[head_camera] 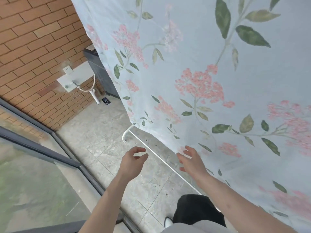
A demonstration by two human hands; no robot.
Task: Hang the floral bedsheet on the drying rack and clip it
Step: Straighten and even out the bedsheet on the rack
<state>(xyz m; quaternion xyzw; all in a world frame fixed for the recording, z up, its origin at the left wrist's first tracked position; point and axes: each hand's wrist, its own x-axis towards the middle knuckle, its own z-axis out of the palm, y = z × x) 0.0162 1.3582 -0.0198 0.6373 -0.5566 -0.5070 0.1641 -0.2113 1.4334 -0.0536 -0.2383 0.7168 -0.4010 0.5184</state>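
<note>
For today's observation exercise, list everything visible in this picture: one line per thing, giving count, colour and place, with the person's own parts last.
floral bedsheet: one, pale blue with pink flowers and green leaves, hanging across the right and top
drying rack: one, white tube frame, base showing under the sheet's lower edge
brick wall: one, orange-brown, upper left
wall plate with tap: one, white, low on the brick wall
hose: one, white, hanging from the tap
dark cabinet: one, dark grey, behind the sheet's left edge
floor: grey stone tiles, centre
glass railing: grey-framed, lower left
shoe: one, white, bottom centre
left hand: open, holding nothing
right hand: open, at the sheet's lower edge
</note>
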